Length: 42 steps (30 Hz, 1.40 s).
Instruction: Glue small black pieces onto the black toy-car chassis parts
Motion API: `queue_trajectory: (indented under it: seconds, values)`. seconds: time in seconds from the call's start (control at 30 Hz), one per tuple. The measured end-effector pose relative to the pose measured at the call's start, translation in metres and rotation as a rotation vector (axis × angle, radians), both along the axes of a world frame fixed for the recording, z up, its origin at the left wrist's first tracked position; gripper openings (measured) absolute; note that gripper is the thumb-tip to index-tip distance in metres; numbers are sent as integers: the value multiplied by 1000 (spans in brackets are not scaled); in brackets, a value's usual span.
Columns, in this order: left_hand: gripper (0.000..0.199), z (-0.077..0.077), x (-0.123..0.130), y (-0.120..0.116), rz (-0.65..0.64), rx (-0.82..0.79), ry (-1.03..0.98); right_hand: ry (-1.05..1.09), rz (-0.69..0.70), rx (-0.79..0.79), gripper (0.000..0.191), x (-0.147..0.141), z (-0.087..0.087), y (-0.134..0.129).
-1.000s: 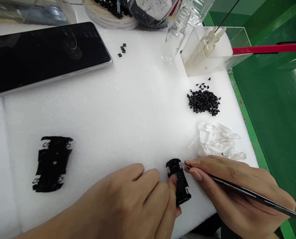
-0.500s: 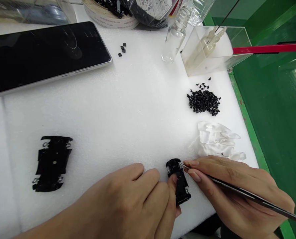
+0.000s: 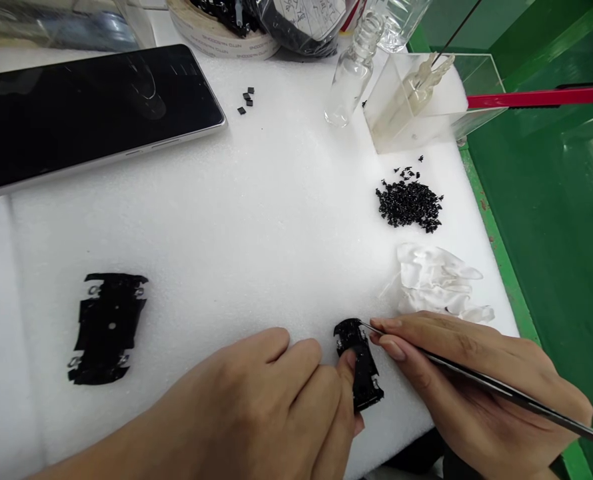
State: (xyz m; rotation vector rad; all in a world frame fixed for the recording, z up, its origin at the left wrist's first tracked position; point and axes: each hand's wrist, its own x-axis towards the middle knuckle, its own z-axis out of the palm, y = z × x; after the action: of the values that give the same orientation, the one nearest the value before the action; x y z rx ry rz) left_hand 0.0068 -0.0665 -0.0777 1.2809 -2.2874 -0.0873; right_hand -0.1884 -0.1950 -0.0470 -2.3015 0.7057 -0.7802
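Note:
My left hand [image 3: 271, 407] is closed around a small black car-shaped base [image 3: 366, 373], its thumb pressing on the top face. In my right hand [image 3: 481, 387] is a thin pair of dark tweezers [image 3: 506, 393], pinched like a pen. The tip touches or nearly touches the upper right corner of the base, close to a wheel cutout. A larger black car-shaped base [image 3: 107, 330] lies flat to the left, with clear ring-like bits at its corners. Part of the held base is hidden under my left fingers.
A heap of tiny black parts [image 3: 410, 203] and a crumpled white tissue [image 3: 434, 280] lie at right. Behind stand a glass bottle [image 3: 347, 83], a clear box [image 3: 391, 120] with a red-handled tool [image 3: 536, 99], a tape roll [image 3: 221, 43] and a phone [image 3: 91, 120]. Several black squares [image 3: 247, 97] lie beside the phone.
The tweezers' tip has shifted slightly up along the corner of the held base. My left hand keeps its hold, and the view has drifted a little.

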Motion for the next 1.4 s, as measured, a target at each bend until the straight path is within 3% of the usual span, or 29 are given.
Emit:
queue_trajectory:
  seconds: [0.47, 0.67, 0.73, 0.83, 0.97, 1.07, 1.17, 1.3, 1.4]
  values:
    - [22, 0, 1, 0, 5, -9, -10, 11, 34, 16, 10, -1, 1, -2]
    - [35, 4, 3, 1, -7, -21, -45, 8, 29, 32, 25, -11, -2, 2]
    - [41, 6, 1, 2, 49, -25, -17, -40, -37, 84, 34, -19, -6, 4]
    - [37, 7, -1, 1, 125, -6, 25, -113, -165, 305, 30, -26, -8, 2]
    - [39, 4, 2, 4, 71, 11, 0, -25, -113, 530, 29, -22, 1, -10]
    - [42, 1, 6, 6, 49, 17, -51, 41, -93, 474, 31, -17, 7, -20]
    - [44, 0, 8, 6, -31, 7, -145, 86, 10, 308, 22, -14, 10, -25]
    - [35, -2, 8, 5, -27, 14, -168, 190, 115, 117, 20, -14, 14, -19]
    - [30, -3, 9, 6, -41, 24, -179, 250, 41, 7, 16, -14, 15, -6]
